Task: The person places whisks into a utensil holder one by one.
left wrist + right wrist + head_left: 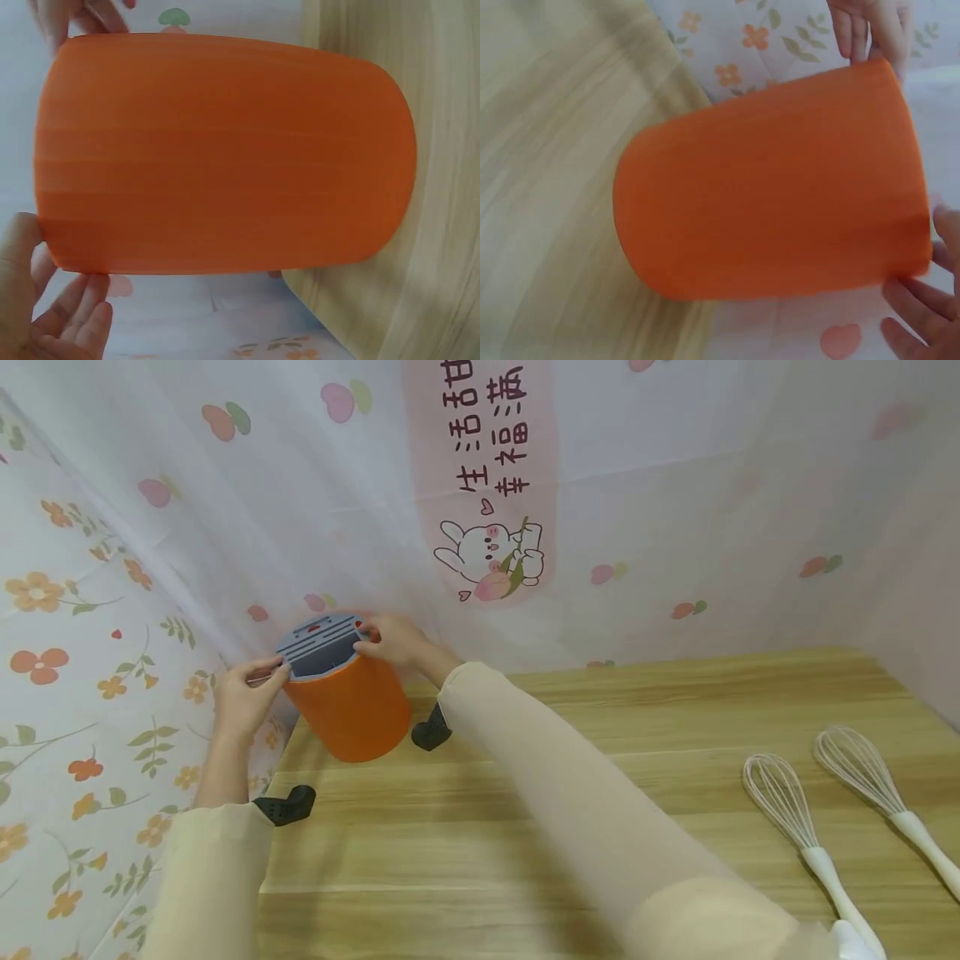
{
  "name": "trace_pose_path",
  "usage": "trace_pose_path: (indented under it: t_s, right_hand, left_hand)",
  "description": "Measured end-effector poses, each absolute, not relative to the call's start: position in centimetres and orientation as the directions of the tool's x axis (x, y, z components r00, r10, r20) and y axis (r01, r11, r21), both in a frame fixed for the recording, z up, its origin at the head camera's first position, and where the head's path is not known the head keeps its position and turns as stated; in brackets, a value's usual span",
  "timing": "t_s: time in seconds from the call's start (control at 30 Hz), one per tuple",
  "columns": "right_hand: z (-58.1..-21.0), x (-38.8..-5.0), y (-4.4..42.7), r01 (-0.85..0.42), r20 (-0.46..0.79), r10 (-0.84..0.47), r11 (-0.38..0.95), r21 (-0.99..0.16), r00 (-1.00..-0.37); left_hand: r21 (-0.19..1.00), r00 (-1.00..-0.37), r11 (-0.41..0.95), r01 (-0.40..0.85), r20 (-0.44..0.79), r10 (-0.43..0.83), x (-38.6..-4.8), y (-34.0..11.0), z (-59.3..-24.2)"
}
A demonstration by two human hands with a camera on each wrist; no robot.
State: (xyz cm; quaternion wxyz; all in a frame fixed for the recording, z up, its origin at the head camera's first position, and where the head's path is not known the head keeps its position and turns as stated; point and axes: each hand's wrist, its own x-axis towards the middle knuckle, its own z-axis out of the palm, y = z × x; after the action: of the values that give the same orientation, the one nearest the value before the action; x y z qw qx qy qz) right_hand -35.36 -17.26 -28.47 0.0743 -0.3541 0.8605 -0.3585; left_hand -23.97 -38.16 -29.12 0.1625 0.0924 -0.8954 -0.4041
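Observation:
An orange knife holder [348, 710] is at the far left corner of the wooden table, near the curtain. Its grey top [318, 642] has narrow slots and one wider opening. With thumb and fingers, my left hand [243, 697] grips the rim on the left side. On the opposite side, my right hand [405, 643] pinches the rim. Both wrist views are largely filled by the holder's smooth orange wall [225, 157], with fingers at its top edge. The inside of the wider opening is mostly dark.
Two whisks with white handles, a nearer whisk [806, 835] and a farther whisk [885, 793], lie at the right of the wooden table [450, 835]. A printed curtain [637, 510] hangs behind, and a flowered cloth [90, 693] borders the left side.

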Motion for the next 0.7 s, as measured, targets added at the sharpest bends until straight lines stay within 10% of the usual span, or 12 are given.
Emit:
trace_pose_path:
  t_s: [0.7]
  right_hand:
    - [-29.1, -34.1, -15.1, -0.506, 0.201, -0.577, 0.435, -0.745, -0.792]
  left_hand:
    - [0.798, -0.923, 0.601, -0.032, 0.207, -0.324, -22.8, -35.7, -29.7]
